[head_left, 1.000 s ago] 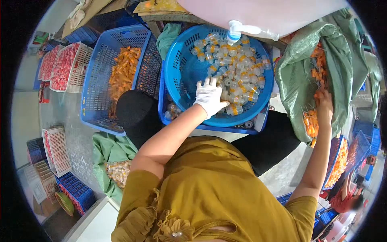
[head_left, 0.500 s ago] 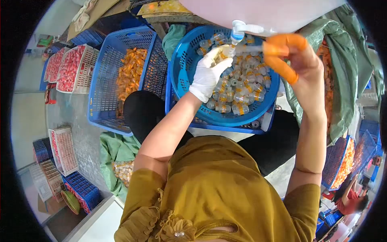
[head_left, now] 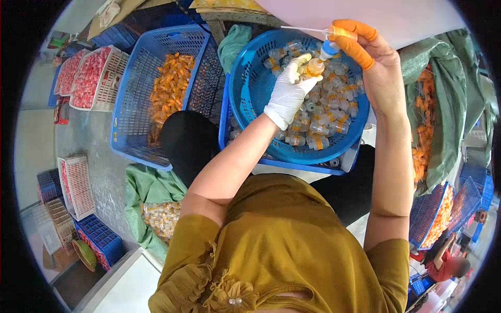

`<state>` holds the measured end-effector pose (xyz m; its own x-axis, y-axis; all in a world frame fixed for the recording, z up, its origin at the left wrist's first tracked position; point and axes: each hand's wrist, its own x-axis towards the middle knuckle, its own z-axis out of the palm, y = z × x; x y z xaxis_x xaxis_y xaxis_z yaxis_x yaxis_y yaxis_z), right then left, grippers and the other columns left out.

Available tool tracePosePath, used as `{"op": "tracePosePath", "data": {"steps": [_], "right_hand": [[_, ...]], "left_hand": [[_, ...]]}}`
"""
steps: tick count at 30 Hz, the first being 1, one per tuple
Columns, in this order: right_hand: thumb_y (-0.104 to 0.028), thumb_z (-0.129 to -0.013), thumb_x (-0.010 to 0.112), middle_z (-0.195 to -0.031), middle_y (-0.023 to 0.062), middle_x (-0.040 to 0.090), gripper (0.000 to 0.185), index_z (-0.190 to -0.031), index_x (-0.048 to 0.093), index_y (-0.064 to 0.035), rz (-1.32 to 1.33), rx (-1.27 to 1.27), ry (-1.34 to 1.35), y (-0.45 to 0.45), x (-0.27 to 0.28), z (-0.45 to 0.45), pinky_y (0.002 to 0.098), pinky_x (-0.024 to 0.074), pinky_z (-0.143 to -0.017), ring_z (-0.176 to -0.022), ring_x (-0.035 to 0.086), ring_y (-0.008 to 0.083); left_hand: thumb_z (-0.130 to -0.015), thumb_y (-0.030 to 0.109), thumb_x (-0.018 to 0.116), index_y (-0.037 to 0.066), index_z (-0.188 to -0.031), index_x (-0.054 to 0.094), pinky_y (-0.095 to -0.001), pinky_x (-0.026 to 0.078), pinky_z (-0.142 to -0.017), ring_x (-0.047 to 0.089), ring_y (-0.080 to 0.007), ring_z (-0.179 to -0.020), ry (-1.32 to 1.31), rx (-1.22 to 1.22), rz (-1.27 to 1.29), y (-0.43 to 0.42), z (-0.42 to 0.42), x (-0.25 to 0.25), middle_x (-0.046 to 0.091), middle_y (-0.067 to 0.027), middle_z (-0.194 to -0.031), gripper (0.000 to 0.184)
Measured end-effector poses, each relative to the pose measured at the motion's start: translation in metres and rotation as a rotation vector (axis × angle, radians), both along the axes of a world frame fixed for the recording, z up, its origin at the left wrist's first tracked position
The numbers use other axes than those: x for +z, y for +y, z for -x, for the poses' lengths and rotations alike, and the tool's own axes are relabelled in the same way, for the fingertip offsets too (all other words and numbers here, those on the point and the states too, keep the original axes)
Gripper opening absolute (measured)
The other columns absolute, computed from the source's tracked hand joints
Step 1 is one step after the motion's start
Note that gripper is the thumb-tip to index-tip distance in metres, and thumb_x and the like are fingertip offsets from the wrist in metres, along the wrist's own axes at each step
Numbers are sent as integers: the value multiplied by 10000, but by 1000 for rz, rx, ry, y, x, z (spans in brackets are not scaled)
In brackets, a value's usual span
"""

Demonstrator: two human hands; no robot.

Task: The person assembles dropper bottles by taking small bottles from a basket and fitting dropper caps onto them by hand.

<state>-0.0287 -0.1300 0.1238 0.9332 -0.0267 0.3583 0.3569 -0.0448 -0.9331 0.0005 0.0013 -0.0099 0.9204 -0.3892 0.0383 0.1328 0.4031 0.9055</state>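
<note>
My left hand (head_left: pixel 290 95), in a white glove, grips a small clear bottle (head_left: pixel 315 68) with an orange band, held just under a white-and-blue spout (head_left: pixel 329 49). Orange covers sheathe the fingertips of my right hand (head_left: pixel 373 57). Those fingers pinch an orange cap-like piece (head_left: pixel 342 34), its far end hidden by them, and a thin white tube (head_left: pixel 302 28) sticks out to the left. This piece is in front of the spout's upper part. Below both hands, a round blue basket (head_left: pixel 241 107) holds many similar small bottles (head_left: pixel 321 127).
To the left stands a blue crate (head_left: pixel 133 99) with orange pieces. A green sack (head_left: pixel 140 195) of small bottles lies near my left knee. On the right, a green sheet (head_left: pixel 443 130) borders more orange pieces (head_left: pixel 420 161). A person in red (head_left: pixel 442 267) is at far right.
My right hand has moved left and up, bringing the orange piece and tube across the spout. My left hand still holds the bottle under it. The whole view has shifted slightly.
</note>
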Motion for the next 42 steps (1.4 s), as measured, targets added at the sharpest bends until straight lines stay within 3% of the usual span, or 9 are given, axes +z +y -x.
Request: {"op": "tracePosePath", "data": {"steps": [11, 17, 20, 24, 25, 29, 32, 39, 42], "right_hand": [[-46, -876, 643, -1079, 71, 663, 260, -1131, 629, -1, -60, 20, 48, -7, -14, -2, 290, 427, -964, -1034, 593, 141], [13, -836, 662, -1089, 77, 657, 259, -1092, 623, 25, 134, -168, -66, 13, 11, 23, 289, 461, -925, -1019, 598, 155], [-9, -785, 693, -1052, 65, 665, 285, -1064, 638, -19, 602, -36, -104, 12, 19, 43, 310, 480, -874, -985, 610, 184], [-79, -743, 715, -938, 64, 650, 193, -925, 650, -71, 1128, -238, -281, -32, -28, 53, 385, 435, -788, -884, 586, 266], [-84, -742, 713, -931, 64, 646, 197, -928, 651, -74, 1163, -301, -236, -41, -27, 57, 377, 415, -774, -882, 574, 256], [-78, -747, 704, -987, 65, 647, 206, -948, 654, -72, 1128, -284, -187, -47, -11, 76, 380, 422, -827, -925, 580, 265], [-32, -734, 689, -982, 79, 641, 238, -968, 663, -62, 868, 31, -150, -29, -5, 84, 372, 484, -816, -922, 599, 283], [-3, -696, 688, -980, 83, 640, 292, -985, 664, -42, 901, 108, -274, -36, 0, 91, 363, 517, -761, -890, 614, 289], [-27, -758, 674, -932, 89, 635, 232, -989, 656, -28, 810, 134, -169, -36, -5, 93, 354, 514, -748, -857, 612, 281]], "left_hand": [[-820, 12, 684, 17, -1280, 493, -247, 457, -918, 571, -113, -1039, 66, -9, 2, -1, 2, 14, 605, -41, -1137, 498], [-828, 57, 699, 2, -1204, 528, -242, 479, -836, 593, -121, -971, 11, 31, -41, 1, 6, 6, 632, -66, -1066, 417], [-840, 102, 701, 12, -1133, 557, -238, 476, -790, 591, -110, -912, 3, 17, -156, 4, 9, -12, 641, -57, -1007, 338], [-914, 121, 610, 17, -1153, 559, -209, 450, -728, 548, -72, -790, 89, -146, -384, 35, 21, 12, 620, -10, -945, 266], [-932, 138, 585, 12, -1152, 576, -207, 419, -618, 498, -69, -682, 114, -189, -292, 42, 22, 9, 614, -11, -916, 253], [-961, 214, 536, 9, -1120, 612, -219, 372, -497, 434, -68, -560, 551, -584, -33, 58, 30, 14, 618, -25, -876, 271], [-954, 295, 549, -17, -1116, 603, -202, 376, -471, 456, -70, -532, 549, -802, 201, 55, 41, 28, 654, -88, -881, 355], [-962, 290, 550, -11, -1052, 632, -208, 444, -488, 570, -95, -585, 743, -697, 222, 43, 67, 56, 668, -71, -870, 325], [-963, 287, 554, -8, -1030, 633, -197, 435, -527, 572, -82, -598, 596, -766, 215, 44, 73, 60, 659, -56, -837, 312]]}}
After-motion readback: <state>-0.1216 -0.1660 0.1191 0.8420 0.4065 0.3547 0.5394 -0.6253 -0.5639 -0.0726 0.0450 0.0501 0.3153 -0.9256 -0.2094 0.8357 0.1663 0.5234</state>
